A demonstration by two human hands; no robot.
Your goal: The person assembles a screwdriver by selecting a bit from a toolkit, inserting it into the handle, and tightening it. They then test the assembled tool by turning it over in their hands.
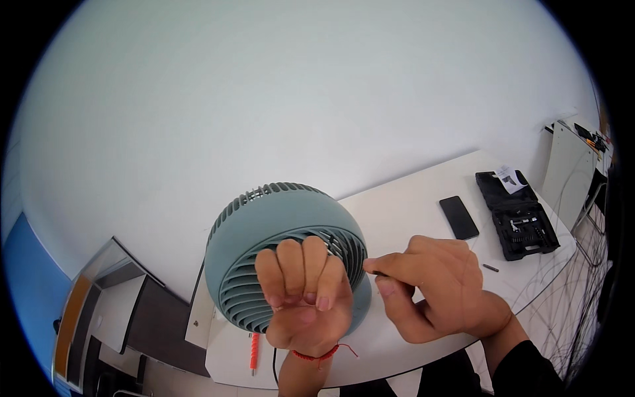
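A blue-green round fan with a slatted grille stands on the white table in front of me. My left hand is raised before the grille, palm up, its fingers curled in over the palm. Whatever may lie under those fingers is hidden. To the right of the fan, my right hand pinches a small dark piece between thumb and index finger. Only a little of that piece shows, too small to tell its kind.
An open black tool case with small tools sits at the table's right, a black phone beside it. Near the case lies a small dark bit. A red-handled screwdriver lies at the front left by a black cable.
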